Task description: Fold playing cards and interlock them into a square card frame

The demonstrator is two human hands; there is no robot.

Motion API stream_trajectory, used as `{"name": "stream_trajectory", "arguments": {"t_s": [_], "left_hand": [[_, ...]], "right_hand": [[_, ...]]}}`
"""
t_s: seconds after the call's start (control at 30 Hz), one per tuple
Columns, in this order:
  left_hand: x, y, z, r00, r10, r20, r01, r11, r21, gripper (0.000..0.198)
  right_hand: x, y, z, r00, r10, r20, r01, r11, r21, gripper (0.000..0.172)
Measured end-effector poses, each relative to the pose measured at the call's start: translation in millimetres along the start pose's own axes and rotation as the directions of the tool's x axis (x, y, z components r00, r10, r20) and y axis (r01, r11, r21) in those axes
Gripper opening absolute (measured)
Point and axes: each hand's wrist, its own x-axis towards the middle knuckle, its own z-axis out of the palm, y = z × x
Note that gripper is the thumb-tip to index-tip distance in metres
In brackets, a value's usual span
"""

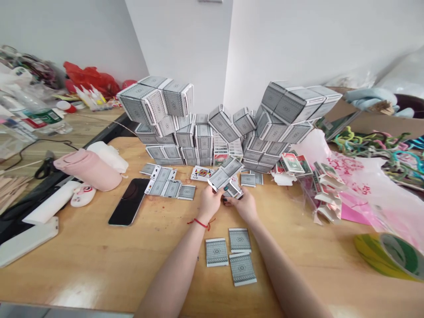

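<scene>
Gripping the card piece [226,174] from both sides, the two hands met low over the middle of the table [179,274]. The left hand [211,204] had its fingers closed on the near left end, and the right hand [243,204] pinched the lower, boxy part; how the fingertips sat underneath was hidden. The piece, made of folded cards with grey patterned backs, was held at a tilt, its far end pointing toward the blocks behind it. A red string [200,224] circled the left wrist. Between the forearms, nearer the person, lay three folded cards with their backs up: one on the left [217,252], one at the upper right [240,240] and one below that [243,268]. A face-up card [202,172] rested just beyond the left hand, and a patch of flat cards [162,181] lay farther left, beside the phone [129,202]. Across the back rose two stacks of card blocks, a left stack [162,110] and a right stack [281,112], both leaning out over their lower rows, with tilted blocks [228,126] between them. To the right, opened card boxes [327,190] lay by a crumpled plastic bag [357,176], and a roll of tape [384,256] stood near the table's right side. A pink pouch [89,168] lay at the left.
</scene>
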Motion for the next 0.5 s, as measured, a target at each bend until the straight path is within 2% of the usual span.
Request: {"name": "stream_trajectory", "arguments": {"t_s": [0.07, 0.13, 0.2, 0.37, 0.5], "left_hand": [[-0.8, -0.4, 1.2, 1.000, 0.000, -0.009, 0.000, 1.000, 0.005, 0.021], [-1.4, -0.3, 2.2, 1.000, -0.001, -0.006, 0.001, 1.000, 0.015, 0.022], [-1.4, 0.6, 2.8, 1.000, 0.008, 0.005, -0.008, 1.000, 0.016, 0.024], [0.1, 5.3, 2.3, 0.998, 0.047, 0.033, -0.046, 0.999, -0.018, 0.025], [-0.3, 8.9, 1.8, 0.997, -0.003, 0.075, 0.008, 0.998, -0.064, 0.023]], "right_hand": [[-0.1, 0.9, 0.4, 0.997, -0.058, -0.043, 0.053, 0.993, -0.104, 0.045], [-1.5, 1.1, 2.1, 0.994, -0.077, -0.080, 0.067, 0.989, -0.131, 0.047], [-3.7, 0.2, 4.9, 0.995, -0.046, -0.087, 0.040, 0.996, -0.076, 0.046], [-7.3, -4.2, 9.2, 1.000, 0.017, -0.015, -0.016, 0.997, 0.070, 0.040], [-6.1, -6.6, 6.6, 0.999, 0.032, 0.006, -0.032, 0.990, 0.138, 0.033]]}}
